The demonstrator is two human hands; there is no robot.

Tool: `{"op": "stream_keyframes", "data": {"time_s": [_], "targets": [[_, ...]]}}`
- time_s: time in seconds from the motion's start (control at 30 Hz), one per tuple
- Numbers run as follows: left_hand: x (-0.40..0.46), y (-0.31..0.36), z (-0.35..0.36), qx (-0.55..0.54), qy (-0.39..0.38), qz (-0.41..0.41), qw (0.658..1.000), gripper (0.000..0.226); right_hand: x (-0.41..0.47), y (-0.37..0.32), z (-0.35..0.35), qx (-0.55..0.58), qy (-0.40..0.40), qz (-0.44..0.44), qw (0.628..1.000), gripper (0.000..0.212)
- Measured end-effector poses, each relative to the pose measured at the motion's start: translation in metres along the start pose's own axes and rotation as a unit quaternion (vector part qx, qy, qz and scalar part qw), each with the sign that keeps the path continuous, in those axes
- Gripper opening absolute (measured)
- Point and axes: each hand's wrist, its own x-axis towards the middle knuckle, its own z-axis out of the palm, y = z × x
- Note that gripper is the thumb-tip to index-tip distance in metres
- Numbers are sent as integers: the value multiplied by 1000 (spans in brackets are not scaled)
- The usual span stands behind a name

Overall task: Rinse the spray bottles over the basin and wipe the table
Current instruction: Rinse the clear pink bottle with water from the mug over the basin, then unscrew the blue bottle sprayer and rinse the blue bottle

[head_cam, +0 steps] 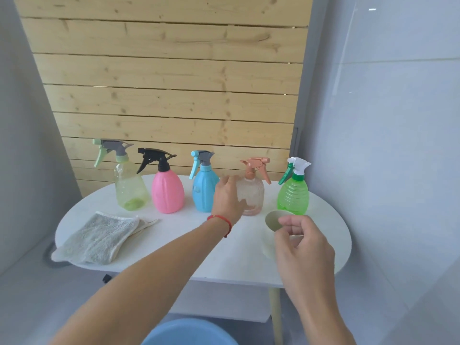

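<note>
The clear pinkish spray bottle (251, 195) with a rose-gold trigger head stands upright at about one o'clock on the round white table (224, 257), fourth in a row of five. The left hand (227, 197) is against its left flank: the fingers are curved round the bottle's shoulder and the thumb shows in front of the glassy body, so the hand grips it, or is at least touching it. A red string bracelet (221, 220) circles that wrist.

The right hand (302, 242), at four o'clock on the table, pinches the rim of a small pale green cup (275, 220) between thumb and curled fingers; the cup tilts with its mouth toward the camera, just in front of the green ribbed bottle (293, 195) at the row's right end.

No writing or label can be read on any bottle.

Left of the held bottle, just beside the left hand, stands the blue bottle (204, 190), then the pink bottle (168, 192) with a black trigger, then the yellowish clear bottle (129, 188) at eleven o'clock. A folded pale cloth (97, 239) lies at nine o'clock, overhanging the edge. A blue basin (189, 332) shows below the table at six o'clock. Wooden slats (169, 70) stand behind.
</note>
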Motion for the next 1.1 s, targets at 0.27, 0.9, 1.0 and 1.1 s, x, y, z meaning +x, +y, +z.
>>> {"op": "stream_keyframes", "data": {"time_s": [0.27,0.9,1.0,1.1], "targets": [[-9,-29,-18,45,98,-223,969,65,-4,-6,19,-20,-13,-8,1000,21],[-76,-33,-75,13,96,48,994,79,2,-22,46,160,-123,91,975,41],[-115,-38,-111,168,126,154,965,83,-7,-35,41,224,-211,160,938,56],[-150,-52,-141,320,116,207,917,87,-25,-32,49,139,-291,156,934,51]]}}
